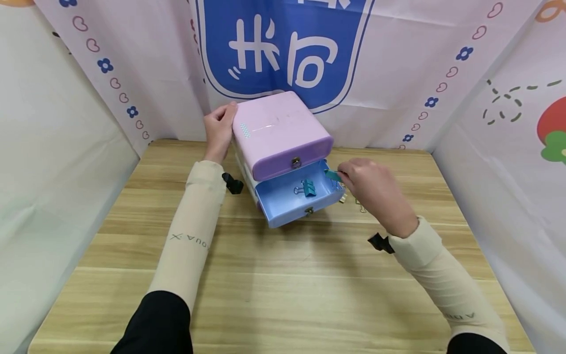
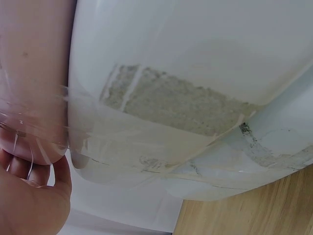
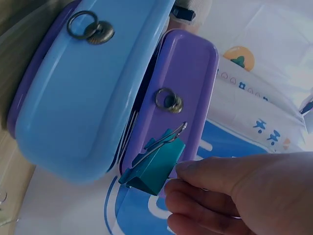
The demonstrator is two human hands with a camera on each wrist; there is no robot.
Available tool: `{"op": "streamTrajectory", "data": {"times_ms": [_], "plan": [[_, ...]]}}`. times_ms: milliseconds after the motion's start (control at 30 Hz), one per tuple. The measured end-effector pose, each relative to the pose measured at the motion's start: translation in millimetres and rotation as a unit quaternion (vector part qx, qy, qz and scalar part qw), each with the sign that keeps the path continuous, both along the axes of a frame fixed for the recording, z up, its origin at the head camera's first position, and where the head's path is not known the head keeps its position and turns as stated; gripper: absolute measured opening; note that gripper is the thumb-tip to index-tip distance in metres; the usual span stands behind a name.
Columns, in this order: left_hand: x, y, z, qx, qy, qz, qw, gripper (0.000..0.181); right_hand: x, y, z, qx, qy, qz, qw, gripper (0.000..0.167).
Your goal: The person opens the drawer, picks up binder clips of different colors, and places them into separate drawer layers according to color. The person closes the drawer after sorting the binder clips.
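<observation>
A small drawer box with a pink top (image 1: pixel 280 130) and a purple upper drawer front (image 1: pixel 276 167) stands near the back of the table. Below that, a light blue drawer (image 1: pixel 283 200) is pulled out, with a teal binder clip (image 1: pixel 309 188) lying inside. My left hand (image 1: pixel 218 132) grips the box's back left corner; in the left wrist view its fingers (image 2: pixel 46 171) curl at the pink end. Over the drawer's right side, my right hand (image 1: pixel 373 189) pinches another teal binder clip (image 3: pixel 159 164) between thumb and fingers by one wire handle.
Several gold-coloured binder clips (image 1: pixel 362 208) lie on the wooden table (image 1: pixel 283 295) right of the drawer, partly hidden by the right hand. A printed cloth (image 1: pixel 380 73) hangs close behind the box. Metal ring pulls (image 3: pixel 168 100) stick out from the drawer fronts.
</observation>
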State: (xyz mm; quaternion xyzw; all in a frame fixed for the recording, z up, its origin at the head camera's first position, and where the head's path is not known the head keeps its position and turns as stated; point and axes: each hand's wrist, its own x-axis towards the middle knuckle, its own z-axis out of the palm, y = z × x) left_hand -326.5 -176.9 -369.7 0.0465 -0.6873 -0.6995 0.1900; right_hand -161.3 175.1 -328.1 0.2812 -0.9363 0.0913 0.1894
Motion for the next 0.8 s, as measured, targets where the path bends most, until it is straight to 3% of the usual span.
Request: {"op": "streamTrajectory", "data": {"times_ms": [467, 800], "plan": [[1.0, -0.7, 0.9, 0.003, -0.010, -0.002, 0.9999, 0.038, -1.7, -50.8, -1.5, 0.047, 0.049, 0.051, 0.9964, 0.012], [1.5, 0.4, 1.4, 0.002, -0.009, 0.002, 1.0000, 0.036, -3.0, -79.7, -10.2, 0.089, 0.017, 0.082, 0.9925, 0.014]]}}
